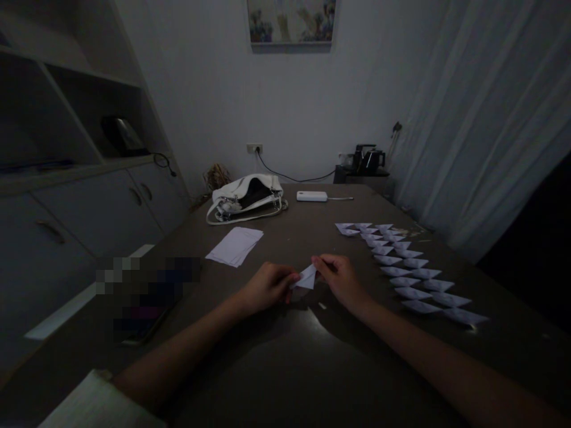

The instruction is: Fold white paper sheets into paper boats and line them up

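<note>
Between my two hands, just above the table, is a small piece of folded white paper (307, 278) with a pointed, triangular shape. My left hand (270, 284) pinches its left corner between thumb and fingers. On the other side, my right hand (339, 276) grips the upper right edge. Several folded paper boats (404, 273) stand in two slanting rows on the table to the right of my right hand. A stack of white paper sheets (235, 246) lies flat beyond my left hand.
A white handbag (247, 196) sits at the table's far side, with a white power bank (311, 196) and short cable to its right. A blurred phone-like object (154, 312) lies at the left. A tiny paper scrap (322, 306) rests on the brown table (285, 368).
</note>
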Motion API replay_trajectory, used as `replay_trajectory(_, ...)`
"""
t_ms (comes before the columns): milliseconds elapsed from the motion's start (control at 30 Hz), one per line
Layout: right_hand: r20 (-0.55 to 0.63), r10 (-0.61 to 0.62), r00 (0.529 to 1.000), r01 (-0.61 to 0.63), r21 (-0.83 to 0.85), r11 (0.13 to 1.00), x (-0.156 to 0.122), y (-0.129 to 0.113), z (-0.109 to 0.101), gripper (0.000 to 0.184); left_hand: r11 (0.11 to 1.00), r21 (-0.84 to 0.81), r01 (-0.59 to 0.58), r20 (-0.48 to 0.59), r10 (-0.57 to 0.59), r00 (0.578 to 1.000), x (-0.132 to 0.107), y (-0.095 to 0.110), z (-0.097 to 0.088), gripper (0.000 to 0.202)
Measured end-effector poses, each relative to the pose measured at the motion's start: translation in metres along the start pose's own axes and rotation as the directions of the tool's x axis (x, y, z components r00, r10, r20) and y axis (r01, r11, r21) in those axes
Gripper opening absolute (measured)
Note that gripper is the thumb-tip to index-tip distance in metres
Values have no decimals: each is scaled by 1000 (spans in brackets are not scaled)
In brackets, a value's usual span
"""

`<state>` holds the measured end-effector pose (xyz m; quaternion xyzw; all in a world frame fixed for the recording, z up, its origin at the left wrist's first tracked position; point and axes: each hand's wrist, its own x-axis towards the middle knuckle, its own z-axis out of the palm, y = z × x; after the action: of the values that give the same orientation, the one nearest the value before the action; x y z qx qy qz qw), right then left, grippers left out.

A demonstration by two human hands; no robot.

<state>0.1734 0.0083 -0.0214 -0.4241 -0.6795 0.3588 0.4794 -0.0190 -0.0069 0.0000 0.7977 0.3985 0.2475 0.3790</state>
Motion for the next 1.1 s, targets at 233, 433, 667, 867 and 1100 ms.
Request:
replay_trajectory(233, 115, -87, 990, 90, -20, 996, -1, -7, 0, 44, 931, -364, 37, 96, -2, 995, 3, -6, 1, 36)
replay_trajectory(433, 104, -74, 992, 63, 113, 992, -5, -7, 3, 42, 720, -683, 123, 178, 0, 984, 3, -10, 9, 34)
replay_trajectory(667, 82, 12, 997, -26, 168, 985, -7, -3, 10, 33, 730, -673, 120, 65, -103, 993, 7, -11, 10, 32)
replay_trajectory(867, 103, 51, 993, -66, 144, 987, -5, 1, 11, 27, 810, -585, 46, -52, -93, 994, 10, -12, 8, 34)
replay_trajectory(1100, 91, 29, 995, -33, 38, 999, -10, -3, 12, 29, 917, -397, -46, -137, -9, 991, 9, -14, 12, 32)
